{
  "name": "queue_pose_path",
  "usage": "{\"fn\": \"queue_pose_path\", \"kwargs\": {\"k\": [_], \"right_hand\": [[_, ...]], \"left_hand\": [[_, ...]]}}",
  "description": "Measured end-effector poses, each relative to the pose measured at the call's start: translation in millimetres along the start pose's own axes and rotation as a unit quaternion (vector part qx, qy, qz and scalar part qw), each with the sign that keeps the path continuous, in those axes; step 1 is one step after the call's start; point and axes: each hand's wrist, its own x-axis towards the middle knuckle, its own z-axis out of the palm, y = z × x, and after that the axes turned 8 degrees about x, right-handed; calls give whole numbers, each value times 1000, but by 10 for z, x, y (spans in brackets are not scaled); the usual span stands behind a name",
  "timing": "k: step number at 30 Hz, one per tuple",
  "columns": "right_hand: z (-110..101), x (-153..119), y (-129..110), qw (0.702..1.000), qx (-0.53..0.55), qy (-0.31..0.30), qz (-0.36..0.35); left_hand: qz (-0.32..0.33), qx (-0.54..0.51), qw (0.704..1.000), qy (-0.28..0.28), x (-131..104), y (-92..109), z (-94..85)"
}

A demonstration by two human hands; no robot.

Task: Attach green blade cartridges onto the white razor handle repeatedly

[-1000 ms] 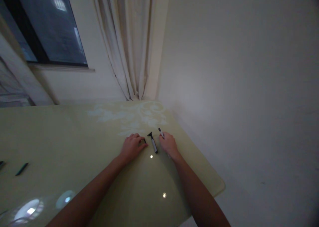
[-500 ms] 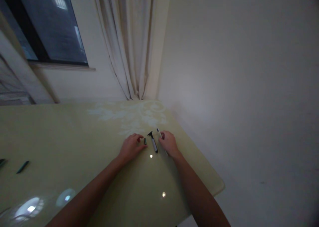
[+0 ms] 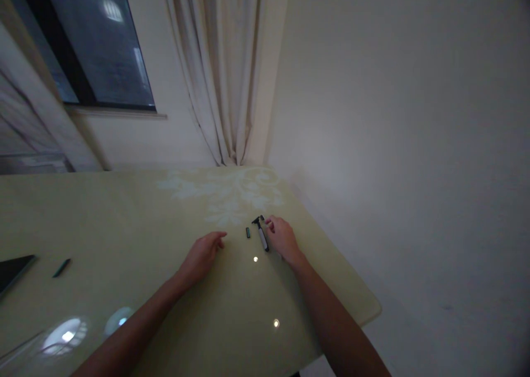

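A razor [image 3: 263, 239] with a black head and grey handle lies on the pale green table. Just left of it is a small dark cartridge [image 3: 248, 232]. My right hand [image 3: 281, 236] is at the razor's right side, its fingers closed on a thin white stick with a dark tip [image 3: 262, 217], mostly hidden by the hand. To the left of the cartridge, my left hand [image 3: 206, 253] hovers apart from it with fingers spread and holds nothing.
On the table's left side [image 3: 124, 211] lie a small dark green piece [image 3: 62, 267] and a black flat object [image 3: 14, 271] at the frame's edge. A wall [image 3: 393, 145] rises along the right; a curtain [image 3: 223, 73] hangs behind.
My left hand has drawn back leftward from the cartridge, which stays on the table. My right hand, with the stick, is now closer to the razor. The view has shifted slightly left.
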Motion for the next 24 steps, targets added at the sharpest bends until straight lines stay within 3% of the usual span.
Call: {"fn": "queue_pose_path", "kwargs": {"k": [6,11,24], "right_hand": [[15,-21,-102,1000,-26,-12,-8],[33,-13,-135,999,-46,-15,-6],[95,20,-194,997,-73,3,23]], "left_hand": [[-12,57,998,-19,389,257,149],[-25,98,994,-43,603,417,163],[-36,128,990,-44,627,551,190]]}}
